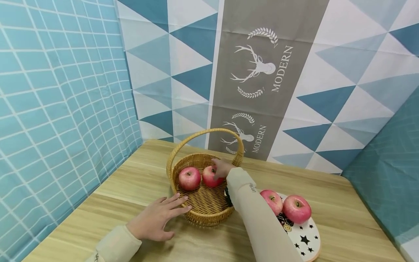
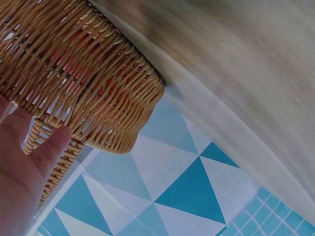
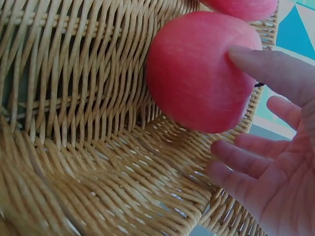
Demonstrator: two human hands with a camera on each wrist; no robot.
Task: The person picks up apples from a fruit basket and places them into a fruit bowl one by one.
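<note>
A wicker basket point(image 1: 207, 219) with an arched handle stands on the table. Inside it, side by side, lie a left apple point(image 1: 189, 178) and a right apple point(image 1: 211, 178), both red-pink. Over the right apple is my right hand point(image 1: 223, 169); its thumb touches the apple in the right wrist view, while the other fingers point(image 3: 251, 157) are spread and apart from it. My left hand point(image 1: 158, 219) is spread at the near left of the basket, its fingertips at the rim. In the left wrist view its fingers are against the woven wall point(image 2: 83, 73).
To the right, partly behind my right sleeve point(image 1: 258, 214), a white board with black stars point(image 1: 304, 251) bears two more apples, one nearer the sleeve point(image 1: 272, 201) and one farther right point(image 1: 296, 209). Patterned cloth walls point(image 1: 193, 72) bound the wooden table point(image 1: 121, 193) behind and at the sides.
</note>
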